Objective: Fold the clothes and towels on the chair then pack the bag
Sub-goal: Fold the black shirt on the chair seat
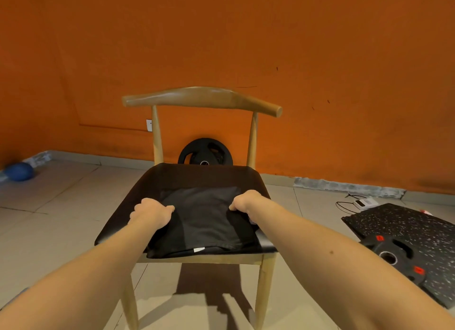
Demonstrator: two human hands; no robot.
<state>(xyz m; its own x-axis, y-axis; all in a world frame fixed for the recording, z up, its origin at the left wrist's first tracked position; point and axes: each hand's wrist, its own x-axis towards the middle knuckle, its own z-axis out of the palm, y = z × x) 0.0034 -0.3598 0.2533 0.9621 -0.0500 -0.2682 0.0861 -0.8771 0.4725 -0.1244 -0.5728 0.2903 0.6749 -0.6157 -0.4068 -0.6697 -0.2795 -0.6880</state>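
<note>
A dark garment (204, 221) lay on the black seat of the wooden chair (172, 179), already doubled into a rough rectangle, with a small white tag showing at its near edge. The left hand (151, 213) gripped its left edge and the right hand (243, 203) its right edge, fingers curled into the cloth. By my judgement the folding was well advanced on this one piece, while no bag or other laundry was in view, so the packing still lay ahead.

Far left of the left hand (151, 213), a blue ball (19, 171); beyond it a black weight plate (205, 155) leans on the orange wall (221, 34); right of the right hand (246, 203), a speckled mat (418, 226) carries a second plate (406, 263).
</note>
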